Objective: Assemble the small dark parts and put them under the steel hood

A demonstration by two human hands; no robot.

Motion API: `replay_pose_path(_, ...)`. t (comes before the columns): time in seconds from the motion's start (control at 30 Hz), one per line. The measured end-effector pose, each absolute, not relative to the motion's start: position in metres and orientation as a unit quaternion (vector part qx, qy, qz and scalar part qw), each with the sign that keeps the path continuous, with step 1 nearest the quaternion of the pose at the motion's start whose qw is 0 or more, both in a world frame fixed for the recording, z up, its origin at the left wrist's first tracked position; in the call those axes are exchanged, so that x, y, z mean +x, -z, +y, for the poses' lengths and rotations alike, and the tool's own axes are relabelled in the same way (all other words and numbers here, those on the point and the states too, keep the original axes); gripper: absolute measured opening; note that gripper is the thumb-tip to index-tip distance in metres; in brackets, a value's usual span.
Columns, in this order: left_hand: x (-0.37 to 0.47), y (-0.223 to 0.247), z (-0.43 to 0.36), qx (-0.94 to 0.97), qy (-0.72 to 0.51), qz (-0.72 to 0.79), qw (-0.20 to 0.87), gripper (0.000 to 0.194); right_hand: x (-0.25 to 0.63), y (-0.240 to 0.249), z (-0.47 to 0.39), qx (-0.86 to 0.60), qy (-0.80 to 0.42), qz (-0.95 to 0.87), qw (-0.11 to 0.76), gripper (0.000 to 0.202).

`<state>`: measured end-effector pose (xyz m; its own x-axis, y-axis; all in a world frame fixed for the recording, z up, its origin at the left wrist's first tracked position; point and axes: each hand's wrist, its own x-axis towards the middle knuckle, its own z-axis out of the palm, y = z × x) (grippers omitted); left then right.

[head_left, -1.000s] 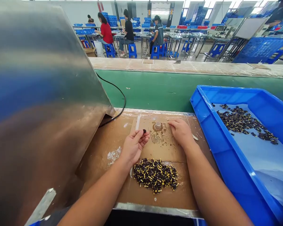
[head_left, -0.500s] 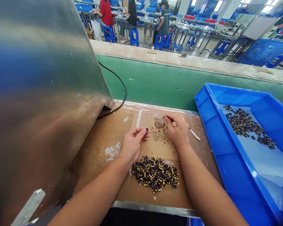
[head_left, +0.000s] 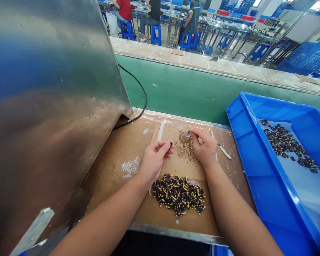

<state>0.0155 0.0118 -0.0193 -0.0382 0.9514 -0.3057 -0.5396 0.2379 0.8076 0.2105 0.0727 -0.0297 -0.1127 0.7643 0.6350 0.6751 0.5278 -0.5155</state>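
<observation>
My left hand (head_left: 156, 159) is closed in a pinch on a small black piece (head_left: 171, 144), whose end shows past the thumb and forefinger. Opposite it, my right hand (head_left: 204, 146) pinches something tiny and dark at the rim of a small clear dish (head_left: 185, 137); what it is stays too small to make out. Brown stains surround the dish on the cardboard (head_left: 190, 169). Nearer to me, between my forearms, lies a heap of small black pieces with yellow ends (head_left: 179, 195).
A craft knife with a pale handle (head_left: 224, 151) lies right of my right hand. At the right stands a blue bin (head_left: 261, 170) with similar pieces (head_left: 290, 145) on white sheeting. A metal housing (head_left: 56, 106) and black cable (head_left: 138, 83) flank the left. People sit beyond the green belt (head_left: 176, 80).
The camera view has shifted, so the scene sits a little further right and higher. Both hands keep their pinches, with hardly any movement relative to the dish.
</observation>
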Motion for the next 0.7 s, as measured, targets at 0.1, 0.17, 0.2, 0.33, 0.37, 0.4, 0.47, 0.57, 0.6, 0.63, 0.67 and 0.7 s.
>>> replay_pose_path(0.1,0.0156,0.0194,0.0115,0.235,-0.570,0.438,0.654,0.036,0.2107,0.0305,0.0736,-0.465,-0.036,-0.748,0.472,0.018)
replay_pose_path(0.17,0.0158,0.0196,0.0118,0.235,-0.570,0.438,0.654,0.036,0.2109,0.0308,0.0738,-0.456,-0.035,-0.750,0.478,0.018)
replay_pose_path(0.2,0.0159,0.0198,0.0119,0.237,-0.569,0.438,0.654,0.036,0.2110,0.0309,0.0738,-0.455,-0.036,-0.750,0.478,0.018)
replay_pose_path(0.33,0.0161,0.0202,0.0120,0.243,-0.567,0.438,0.654,0.035,0.2113,0.0303,0.0731,-0.456,-0.038,-0.750,0.478,0.018)
replay_pose_path(0.37,0.0161,0.0202,0.0118,0.244,-0.566,0.437,0.655,0.035,0.2113,0.0302,0.0729,-0.456,-0.037,-0.750,0.478,0.018)
replay_pose_path(0.4,0.0160,0.0201,0.0117,0.245,-0.567,0.436,0.655,0.034,0.2112,0.0301,0.0729,-0.456,-0.036,-0.749,0.479,0.018)
replay_pose_path(0.47,0.0159,0.0199,0.0113,0.246,-0.567,0.435,0.655,0.034,0.2111,0.0304,0.0730,-0.456,-0.038,-0.749,0.479,0.017)
replay_pose_path(0.57,0.0157,0.0194,0.0111,0.244,-0.566,0.435,0.656,0.035,0.2102,0.0310,0.0733,-0.457,-0.040,-0.747,0.481,0.017)
replay_pose_path(0.6,0.0156,0.0192,0.0112,0.244,-0.566,0.435,0.656,0.036,0.2098,0.0304,0.0730,-0.457,-0.038,-0.745,0.484,0.017)
replay_pose_path(0.63,0.0154,0.0191,0.0112,0.244,-0.566,0.435,0.657,0.036,0.2093,0.0288,0.0722,-0.460,-0.033,-0.741,0.487,0.016)
replay_pose_path(0.67,0.0153,0.0190,0.0113,0.243,-0.566,0.435,0.657,0.037,0.2088,0.0262,0.0709,-0.464,-0.026,-0.736,0.492,0.016)
replay_pose_path(0.7,0.0152,0.0190,0.0115,0.241,-0.566,0.435,0.657,0.037,0.2084,0.0223,0.0689,-0.468,-0.017,-0.730,0.497,0.015)
